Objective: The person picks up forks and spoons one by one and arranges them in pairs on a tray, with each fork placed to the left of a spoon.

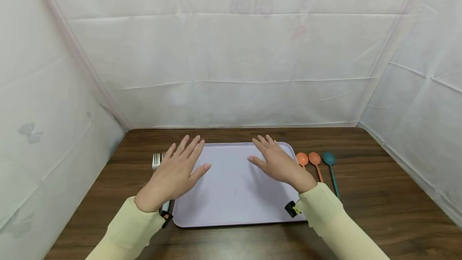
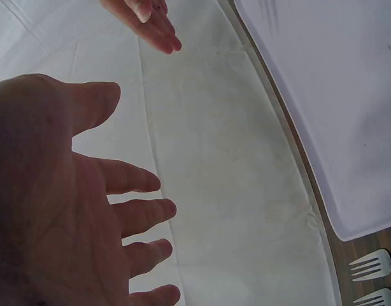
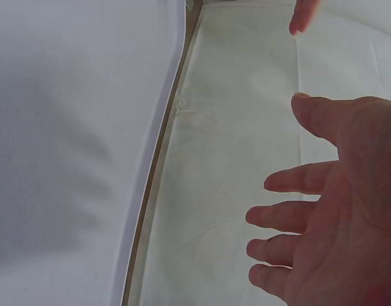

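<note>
My left hand (image 1: pixel 177 175) hovers over the left side of a pale lilac tray (image 1: pixel 231 183), palm down with fingers spread and holding nothing. Over the tray's right side is my right hand (image 1: pixel 279 163), its fingers straight and also bare of any object. Left of the tray lie two forks (image 1: pixel 156 161), partly hidden behind my left hand and wrist; their tines show in the left wrist view beside the tray corner. To the right lie an orange spoon (image 1: pixel 302 158), a darker orange spoon (image 1: pixel 315 159) and a teal spoon (image 1: pixel 329 158), handles partly covered by my right arm.
The tray lies on a dark brown wooden table (image 1: pixel 375 196). White cloth walls (image 1: pixel 231 103) enclose it at the back and on both sides. Black wrist straps show at the left cuff (image 1: pixel 167 216) and the right cuff (image 1: pixel 290 209).
</note>
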### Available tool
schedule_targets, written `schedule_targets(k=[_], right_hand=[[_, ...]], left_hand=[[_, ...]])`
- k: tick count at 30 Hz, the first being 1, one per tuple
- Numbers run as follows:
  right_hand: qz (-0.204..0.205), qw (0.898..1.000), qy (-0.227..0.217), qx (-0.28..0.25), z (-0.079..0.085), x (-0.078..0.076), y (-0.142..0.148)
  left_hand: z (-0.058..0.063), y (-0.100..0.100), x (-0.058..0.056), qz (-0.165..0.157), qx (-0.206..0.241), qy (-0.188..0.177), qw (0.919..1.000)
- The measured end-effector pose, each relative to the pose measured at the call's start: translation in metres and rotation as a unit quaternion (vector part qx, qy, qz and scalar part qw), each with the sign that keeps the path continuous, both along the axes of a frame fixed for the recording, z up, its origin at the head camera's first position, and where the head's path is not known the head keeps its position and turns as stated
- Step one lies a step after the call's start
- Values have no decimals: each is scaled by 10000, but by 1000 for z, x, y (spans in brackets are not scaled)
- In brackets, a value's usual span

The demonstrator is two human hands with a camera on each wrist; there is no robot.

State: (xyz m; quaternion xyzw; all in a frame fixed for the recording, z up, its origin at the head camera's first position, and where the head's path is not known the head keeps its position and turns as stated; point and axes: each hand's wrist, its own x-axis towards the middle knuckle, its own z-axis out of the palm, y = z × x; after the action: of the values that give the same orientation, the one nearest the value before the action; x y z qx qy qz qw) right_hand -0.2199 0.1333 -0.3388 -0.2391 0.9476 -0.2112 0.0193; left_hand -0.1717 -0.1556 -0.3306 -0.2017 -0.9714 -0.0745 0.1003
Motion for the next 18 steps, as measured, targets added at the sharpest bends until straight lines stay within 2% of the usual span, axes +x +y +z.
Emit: schedule_targets(k=[7,12,15,18], right_hand=[[-64,9998,-139,-84,0,1,-4],[72,9997,-227,-68,-3,6,-8],[129,9997,-132,-153,-5,9,-8],[229,9992,-108,-319,-7,11,-6]], left_hand=[[1,-6,2,55,88,4,9999],[-2,-15,5,98,205,91,9997],[-2,-26,7,270,319,73,9991],[-3,-42,10,555,373,-162,9976]])
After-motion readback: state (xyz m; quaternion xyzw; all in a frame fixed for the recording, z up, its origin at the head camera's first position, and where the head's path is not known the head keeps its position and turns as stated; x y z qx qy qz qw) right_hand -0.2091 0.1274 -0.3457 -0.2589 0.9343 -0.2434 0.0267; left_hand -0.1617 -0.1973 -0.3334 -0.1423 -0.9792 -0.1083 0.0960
